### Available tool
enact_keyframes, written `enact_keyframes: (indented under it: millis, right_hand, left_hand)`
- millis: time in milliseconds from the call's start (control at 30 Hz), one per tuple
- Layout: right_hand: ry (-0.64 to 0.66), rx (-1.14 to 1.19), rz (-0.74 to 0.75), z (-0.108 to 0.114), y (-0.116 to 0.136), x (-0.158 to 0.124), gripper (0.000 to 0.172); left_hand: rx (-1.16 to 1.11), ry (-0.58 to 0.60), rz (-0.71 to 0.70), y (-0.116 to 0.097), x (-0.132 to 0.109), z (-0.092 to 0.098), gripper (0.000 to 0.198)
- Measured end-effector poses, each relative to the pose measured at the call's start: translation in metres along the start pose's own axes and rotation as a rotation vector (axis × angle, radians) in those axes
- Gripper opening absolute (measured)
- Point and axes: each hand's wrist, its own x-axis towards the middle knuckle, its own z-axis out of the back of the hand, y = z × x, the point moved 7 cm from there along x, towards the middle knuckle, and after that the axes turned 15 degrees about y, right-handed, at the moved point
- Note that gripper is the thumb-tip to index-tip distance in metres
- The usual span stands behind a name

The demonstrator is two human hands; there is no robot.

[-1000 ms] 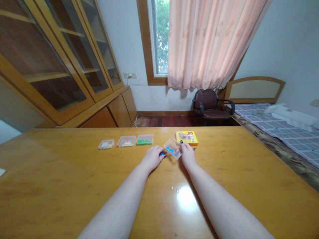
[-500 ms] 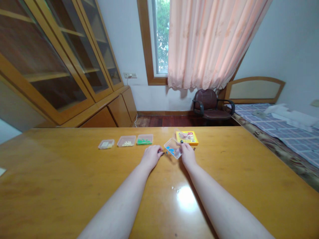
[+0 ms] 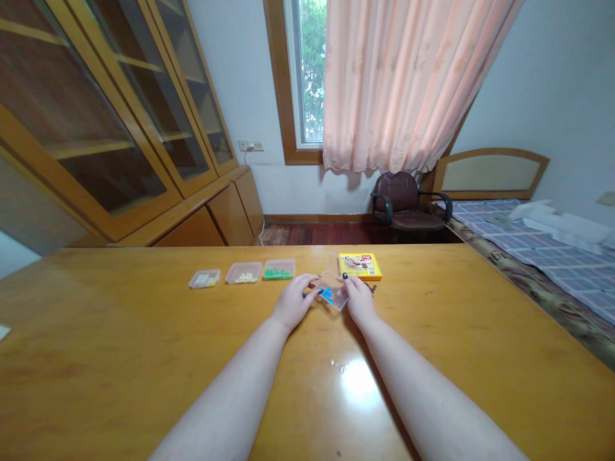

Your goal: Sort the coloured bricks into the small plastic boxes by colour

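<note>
Between my hands is a small clear plastic box [image 3: 337,298], tilted over the table, with several small blue pieces [image 3: 327,294] gathered toward its left side. My right hand [image 3: 359,301] is closed on the box's right edge. My left hand [image 3: 294,301] reaches its left corner, thumb and fingers bent around it; a bit of blue shows by the palm, but its shape is unclear. Small dark brown pieces [image 3: 371,289] lie just beyond my right hand. Behind them rests a yellow box [image 3: 360,266] with a printed picture.
Left of my hands stand clear boxes with green pieces [image 3: 278,274], cream pieces [image 3: 245,277] and pale pieces [image 3: 205,280]. They sit on a glossy wooden table [image 3: 192,358]. Past its far edge are an office chair [image 3: 401,202] and a bed [image 3: 542,237].
My left hand has moved right and up to the box's corner, its fingers spreading around it. The box has shifted slightly, and more of the brown pieces show beside my right hand.
</note>
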Motion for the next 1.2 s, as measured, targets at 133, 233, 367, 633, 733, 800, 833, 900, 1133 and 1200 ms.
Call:
enact_keyframes:
  millis: [133, 233, 367, 633, 733, 800, 833, 900, 1133, 1200]
  right_hand:
    - [-0.021, 0.054, -0.022, 0.002, -0.005, 0.001, 0.03]
    - [-0.075, 0.084, -0.043, 0.005, -0.006, 0.0, 0.03]
    - [-0.114, 0.112, -0.059, 0.007, -0.005, -0.001, 0.026]
    - [-0.096, 0.101, -0.068, 0.007, -0.008, 0.001, 0.028]
    - [-0.093, 0.094, -0.068, 0.007, -0.007, 0.0, 0.028]
    - [-0.091, 0.099, -0.072, 0.006, -0.006, 0.0, 0.028]
    - [-0.088, 0.1, -0.074, 0.006, -0.006, 0.0, 0.028]
    - [-0.083, 0.101, -0.077, 0.006, -0.007, 0.0, 0.029]
    - [-0.059, 0.1, -0.055, 0.005, -0.01, 0.002, 0.029]
    - [-0.06, 0.086, -0.047, 0.005, -0.009, 0.003, 0.028]
  left_hand:
    - [0.067, -0.104, 0.074, 0.01, -0.003, 0.008, 0.024]
    - [0.14, -0.001, 0.129, 0.021, 0.0, -0.004, 0.025]
    - [0.226, 0.246, 0.107, 0.023, 0.003, -0.029, 0.028]
    - [0.337, 0.321, 0.147, 0.018, 0.003, -0.029, 0.013]
    - [0.342, 0.303, 0.149, 0.018, 0.003, -0.029, 0.007]
    - [0.34, 0.3, 0.144, 0.018, 0.003, -0.03, 0.005]
    - [0.34, 0.3, 0.142, 0.018, 0.003, -0.03, 0.005]
    - [0.341, 0.304, 0.148, 0.018, 0.003, -0.031, 0.004]
    - [0.369, 0.288, 0.181, 0.024, 0.005, -0.029, 0.005]
    - [0.364, 0.275, 0.206, 0.026, 0.005, -0.028, 0.007]
